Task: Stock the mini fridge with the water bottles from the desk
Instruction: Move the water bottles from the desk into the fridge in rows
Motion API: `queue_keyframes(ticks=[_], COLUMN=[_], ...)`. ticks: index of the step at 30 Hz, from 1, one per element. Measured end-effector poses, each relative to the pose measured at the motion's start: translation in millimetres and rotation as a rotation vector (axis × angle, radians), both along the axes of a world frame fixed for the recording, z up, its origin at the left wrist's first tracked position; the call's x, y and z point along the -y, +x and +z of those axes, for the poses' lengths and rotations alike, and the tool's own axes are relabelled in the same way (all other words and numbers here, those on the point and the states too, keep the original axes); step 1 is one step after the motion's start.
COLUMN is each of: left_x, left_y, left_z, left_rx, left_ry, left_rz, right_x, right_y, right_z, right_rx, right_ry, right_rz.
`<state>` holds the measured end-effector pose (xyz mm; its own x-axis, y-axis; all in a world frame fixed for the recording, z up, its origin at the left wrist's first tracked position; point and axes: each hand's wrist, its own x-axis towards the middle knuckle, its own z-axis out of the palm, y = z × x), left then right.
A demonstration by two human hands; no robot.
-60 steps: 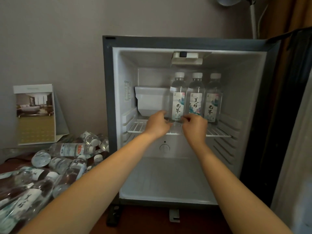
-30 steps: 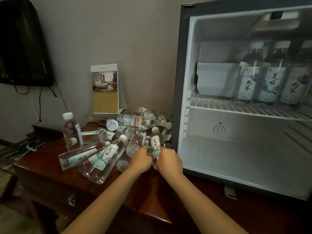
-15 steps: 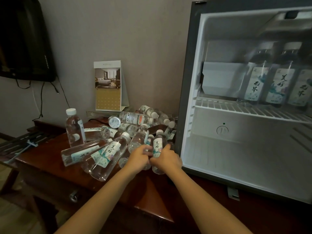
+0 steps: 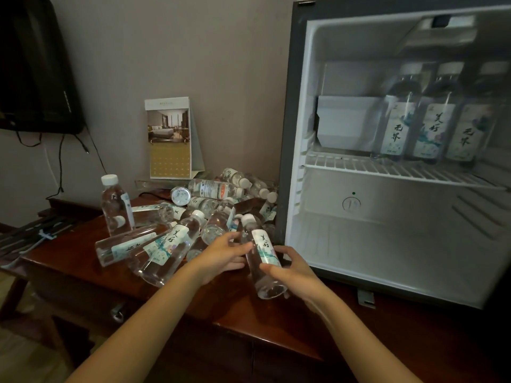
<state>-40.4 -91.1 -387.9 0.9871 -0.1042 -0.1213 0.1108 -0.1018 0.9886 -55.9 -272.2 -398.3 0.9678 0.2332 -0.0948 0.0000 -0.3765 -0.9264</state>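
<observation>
Bottle [image 4: 264,248] now lifted clear of the pile [image 4: 177,239] vs half a sec ago, tilted; right hand [image 4: 290,272] wrapped round its lower body, left hand [image 4: 221,255] pinching higher up; full, so prob hefty; thin plastic, squashy, maybe slick; grab mid-body; hangs betw both palms, over desk [image 4: 249,322], beside mini fridge [image 4: 290,134].

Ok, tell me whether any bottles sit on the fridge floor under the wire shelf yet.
No, the mini fridge's three water bottles all stand on the wire shelf, and the floor below it holds nothing.
</observation>
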Motion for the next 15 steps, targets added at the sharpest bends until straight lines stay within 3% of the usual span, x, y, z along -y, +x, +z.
queue_keyframes(ticks=[5,8,15], left_x=[18,34,85], left_y=[-16,-26,-36], left_z=[26,48,114], left_rx=[0.093,0.190,0.555], left_ry=[-0.176,-0.149,-0.008], left_rz=[-0.113,-0.197,-0.174], right_x=[27,39,67], right_y=[-9,-10,-12], right_z=[23,38,90], right_rx=[0.127,0.239,0.572], right_ry=[0.017,0.060,0.089], right_rz=[0.079,0.048,-0.110])
